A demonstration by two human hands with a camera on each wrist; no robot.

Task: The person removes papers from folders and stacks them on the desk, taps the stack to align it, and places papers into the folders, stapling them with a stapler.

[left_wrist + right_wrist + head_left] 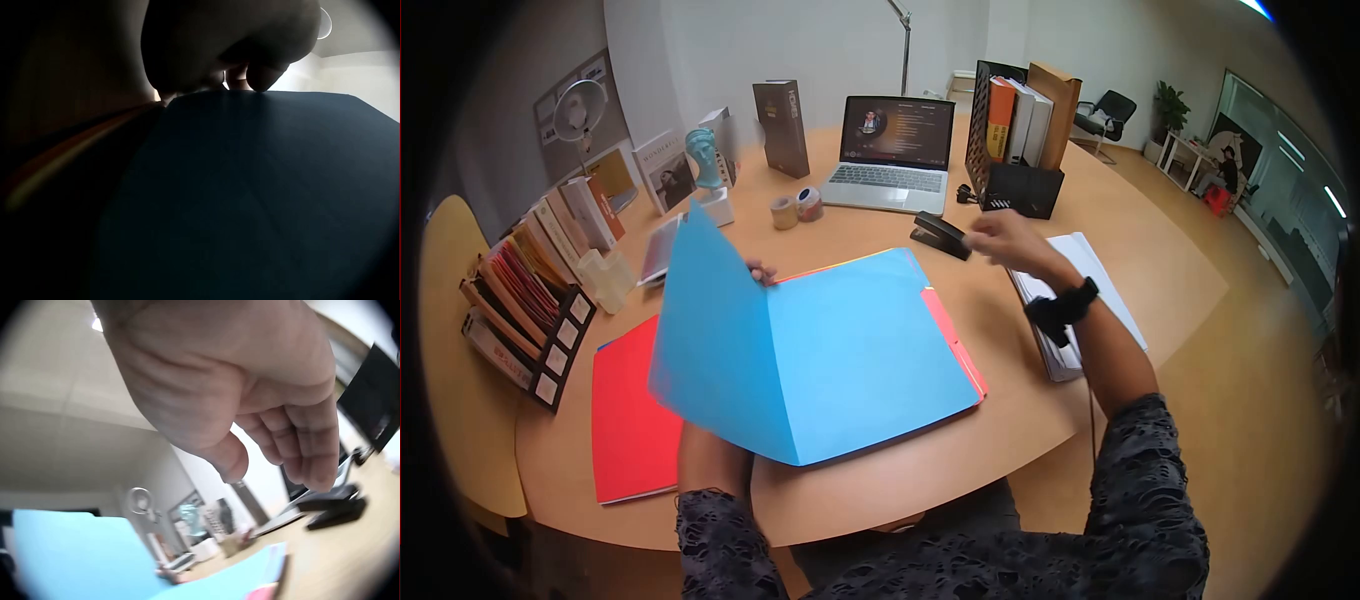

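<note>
A light-blue folder (860, 350) lies spread in front of me, its left cover (715, 340) raised at a slant. My left hand (763, 272) is mostly hidden behind that cover, with fingertips showing at the top of the fold. In the left wrist view, its fingers (265, 76) bend over the edge of the dark-looking cover and grip it. Above the desk, my right hand (1010, 243) holds nothing. Its fingers (315, 450) are loosely bent, close to a black stapler (941, 235). Red and yellow edges (960, 350) show beneath the blue folder.
A red folder (635, 420) lies at left, beside a rack of files (550, 345). White papers (1115, 290) lie under my right forearm. Tape rolls (784, 212), a laptop (890, 160) and a black book holder (1025, 190) stand farther back.
</note>
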